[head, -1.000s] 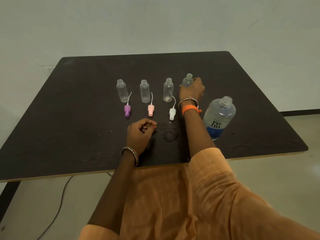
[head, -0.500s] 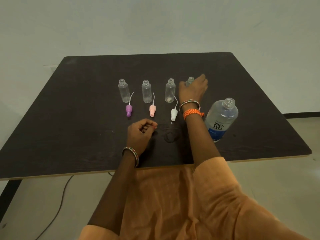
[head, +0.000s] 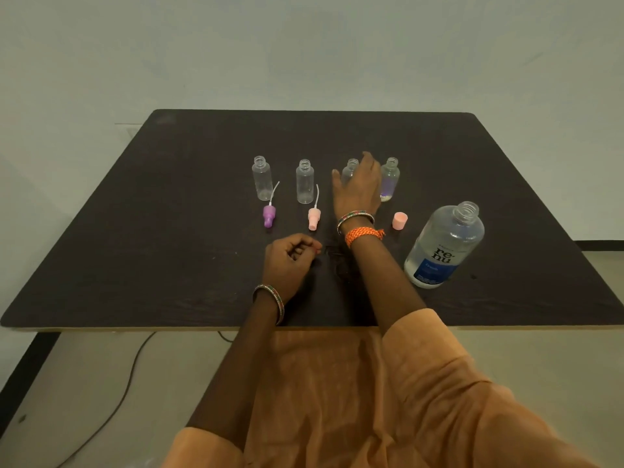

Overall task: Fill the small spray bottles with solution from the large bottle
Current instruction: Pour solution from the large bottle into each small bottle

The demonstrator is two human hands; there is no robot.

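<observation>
Several small clear spray bottles stand uncapped in a row on the dark table (head: 169, 231): the leftmost bottle (head: 261, 178), the second bottle (head: 304, 181), the third bottle (head: 349, 170) and the rightmost bottle (head: 390, 180), which holds some liquid. My right hand (head: 358, 187) hovers with spread fingers in front of the third bottle and covers most of it. My left hand (head: 290, 261) rests on the table, loosely curled and holding nothing. The large clear "renu" bottle (head: 444, 246) stands uncapped at the right.
A purple spray cap (head: 269, 216) and a pink spray cap (head: 314, 218) lie in front of the two left bottles. A pink cap (head: 399, 220) lies near the large bottle. A wet patch (head: 341, 268) marks the table by my wrists. A cable (head: 111, 407) runs over the floor.
My right hand let go of the rightmost bottle and moved left, in front of the third bottle. The white spray cap is now hidden behind my wrist. My left hand stayed still.
</observation>
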